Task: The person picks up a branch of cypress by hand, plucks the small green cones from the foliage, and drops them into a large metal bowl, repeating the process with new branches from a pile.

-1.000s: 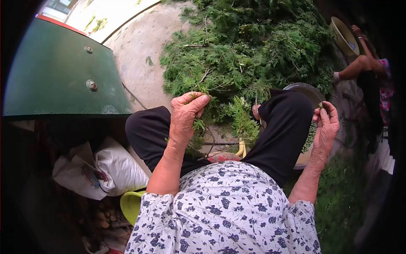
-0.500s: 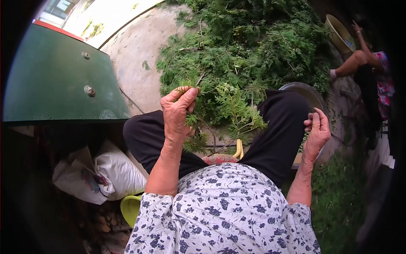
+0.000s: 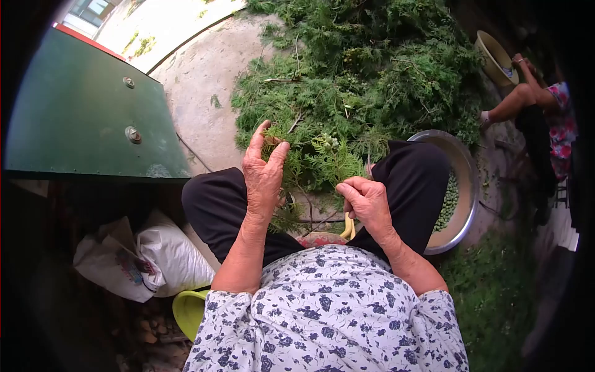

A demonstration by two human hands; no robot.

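Observation:
In front of my lap a leafy evergreen sprig (image 3: 331,160) carries a few pale green cones near its top. My right hand (image 3: 370,203) is closed in a pinch at the sprig's lower right side. To the left, my left hand (image 3: 262,177) has its thumb and forefinger spread, and green foliage shows behind the fingers; its other fingers are partly hidden. Beside my right knee stands a wide metal basin (image 3: 468,217) with many small green cones (image 3: 449,204) in it.
A large heap of cut evergreen branches (image 3: 365,80) covers the ground ahead. At left are a green metal panel (image 3: 87,111), a white sack (image 3: 170,254) and a yellow-green container (image 3: 188,310). At far right another person (image 3: 551,115) sits by a beige basin (image 3: 493,53).
My right hand has moved from beside the basin inward to the sprig and closed on it. My left hand's thumb and forefinger have parted. The other person's arm has lowered towards the beige basin.

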